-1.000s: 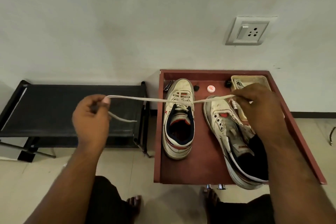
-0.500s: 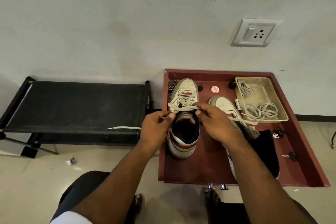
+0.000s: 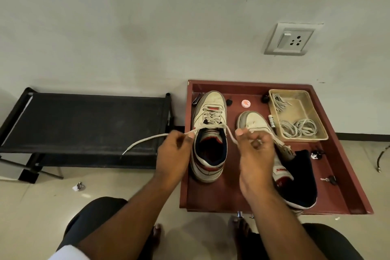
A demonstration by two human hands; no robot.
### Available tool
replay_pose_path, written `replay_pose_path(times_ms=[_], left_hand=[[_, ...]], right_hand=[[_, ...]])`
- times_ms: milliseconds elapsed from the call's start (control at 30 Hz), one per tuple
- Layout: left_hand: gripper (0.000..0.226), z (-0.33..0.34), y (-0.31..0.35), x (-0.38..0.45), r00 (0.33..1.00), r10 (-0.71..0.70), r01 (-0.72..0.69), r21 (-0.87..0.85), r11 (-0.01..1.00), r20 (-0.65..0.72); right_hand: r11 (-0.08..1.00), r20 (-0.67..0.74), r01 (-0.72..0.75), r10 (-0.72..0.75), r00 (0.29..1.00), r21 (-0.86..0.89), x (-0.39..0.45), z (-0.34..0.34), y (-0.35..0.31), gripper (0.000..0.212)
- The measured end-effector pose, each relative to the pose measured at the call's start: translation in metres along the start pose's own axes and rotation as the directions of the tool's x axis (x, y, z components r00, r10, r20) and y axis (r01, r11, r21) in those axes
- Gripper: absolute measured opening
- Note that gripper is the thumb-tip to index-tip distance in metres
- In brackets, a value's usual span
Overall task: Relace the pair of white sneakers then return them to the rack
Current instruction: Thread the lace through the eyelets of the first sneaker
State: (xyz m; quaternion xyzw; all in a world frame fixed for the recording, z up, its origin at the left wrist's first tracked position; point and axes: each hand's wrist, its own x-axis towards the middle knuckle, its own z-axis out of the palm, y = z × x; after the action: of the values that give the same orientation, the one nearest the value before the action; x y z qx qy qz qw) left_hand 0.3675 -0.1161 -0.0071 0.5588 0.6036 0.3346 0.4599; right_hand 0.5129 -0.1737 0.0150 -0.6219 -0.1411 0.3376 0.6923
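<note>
Lace (image 3: 211,127) ends were pulled further apart, pinched by left hand (image 3: 174,152) and right hand (image 3: 254,150) over the laced sneaker (image 3: 210,133); second sneaker (image 3: 257,124) was partly hidden.

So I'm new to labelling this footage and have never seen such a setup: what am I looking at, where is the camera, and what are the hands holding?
There is no machine here: a person wears a camera on the head, looking down at their own hands. The left hand and right hand each pinch an end of the lace threaded through the left sneaker. It stands in a red tray beside the second sneaker, which lies partly behind the right hand. A beige basket in the tray holds spare laces. A black rack stands to the left.
</note>
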Motion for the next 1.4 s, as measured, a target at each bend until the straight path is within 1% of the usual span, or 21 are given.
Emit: replay_pose_path(times_ms=[33,67,133,167,200,267,300,333,400,433,467,533,600,633,700,767,900,1033,1100,1233,1400], left_hand=[[0.027,0.002,-0.002,0.000,0.997,0.002,-0.009,0.096,0.995,0.077],[0.035,0.004,-0.003,0.001,0.990,-0.001,-0.022,0.160,0.987,0.142],[0.045,0.009,-0.004,0.004,0.978,-0.027,-0.011,0.183,0.983,0.206],[0.047,0.011,-0.003,0.004,0.977,-0.052,0.028,0.116,0.993,0.208],[0.046,0.014,0.000,0.004,0.976,-0.085,0.088,-0.005,0.996,0.201],[0.039,0.018,0.008,0.003,0.972,-0.134,0.187,-0.288,0.939,0.193],[0.035,0.019,0.011,0.005,0.972,-0.146,0.211,-0.400,0.892,0.186],[0.031,0.020,0.012,0.008,0.973,-0.151,0.217,-0.477,0.851,0.173],[0.025,0.021,0.013,0.011,0.976,-0.156,0.216,-0.563,0.798,0.152],[0.022,0.022,0.013,0.012,0.977,-0.158,0.210,-0.580,0.787,0.140],[0.020,0.022,0.013,0.012,0.979,-0.158,0.204,-0.587,0.784,0.129],[0.017,0.020,0.016,0.012,0.982,-0.140,0.188,-0.593,0.783,0.127],[0.022,0.016,0.017,0.014,0.982,-0.070,0.158,-0.559,0.814,0.177],[0.030,0.013,0.018,0.016,0.975,-0.031,0.143,-0.511,0.848,0.221],[0.045,0.009,0.018,0.020,0.957,0.011,0.117,-0.421,0.900,0.289],[0.049,0.007,0.018,0.022,0.965,0.034,0.074,-0.395,0.916,0.260],[0.030,0.008,0.017,0.027,0.980,0.022,0.064,-0.420,0.905,0.196],[0.018,0.009,0.012,0.033,0.984,0.036,0.040,-0.412,0.911,0.177],[0.013,0.012,0.010,0.035,0.985,0.018,0.058,-0.425,0.903,0.172],[0.010,0.020,0.005,0.038,0.991,-0.029,0.082,-0.417,0.905,0.132],[0.011,0.028,-0.002,0.038,0.995,-0.073,0.092,-0.443,0.892,0.060]], right_hand=[[0.992,0.019,-0.044,0.047,0.999,-0.114,0.002,0.001,0.009,0.016],[0.982,0.026,-0.088,0.094,0.995,-0.164,0.003,0.002,0.016,0.012],[0.974,0.014,-0.154,0.158,0.987,-0.164,0.007,0.008,0.026,0.011],[0.975,0.005,-0.166,0.169,0.986,-0.151,0.008,0.010,0.029,0.021],[0.975,0.018,-0.143,0.148,0.989,-0.169,0.011,0.011,0.032,0.032],[0.943,0.103,0.015,0.020,0.995,-0.334,0.016,0.011,0.036,0.048],[0.910,0.156,0.095,-0.035,0.987,-0.403,0.016,0.010,0.037,0.047],[0.896,0.185,0.148,-0.075,0.980,-0.419,0.018,0.008,0.039,0.041],[0.896,0.182,0.204,-0.141,0.973,-0.394,0.017,0.009,0.029,0.012],[0.909,0.168,0.208,-0.156,0.973,-0.360,0.017,0.008,0.025,0.009],[0.930,0.138,0.192,-0.155,0.978,-0.314,0.019,0.006,0.020,0.016],[0.980,0.084,0.116,-0.104,0.991,-0.160,0.024,0.006,0.012,0.018],[0.997,0.107,0.049,-0.042,0.993,-0.064,0.031,0.005,0.004,0.041],[0.997,0.160,0.035,-0.023,0.987,-0.069,0.034,0.004,0.001,0.058],[0.980,0.298,0.064,-0.005,0.954,-0.187,0.036,0.001,0.001,0.085],[0.960,0.353,0.099,0.001,0.935,-0.263,0.035,0.001,0.005,0.093],[0.986,0.257,0.100,-0.063,0.964,-0.131,0.034,0.006,0.013,0.090],[0.992,0.256,0.106,-0.086,0.963,-0.065,0.035,0.015,0.017,0.089],[0.994,0.215,0.106,-0.098,0.972,-0.030,0.034,0.017,0.018,0.086],[0.989,0.127,0.148,-0.143,0.981,-0.028,0.037,0.014,0.021,0.074],[0.968,0.153,0.221,-0.202,0.967,-0.119,0.043,0.008,0.027,0.057]])
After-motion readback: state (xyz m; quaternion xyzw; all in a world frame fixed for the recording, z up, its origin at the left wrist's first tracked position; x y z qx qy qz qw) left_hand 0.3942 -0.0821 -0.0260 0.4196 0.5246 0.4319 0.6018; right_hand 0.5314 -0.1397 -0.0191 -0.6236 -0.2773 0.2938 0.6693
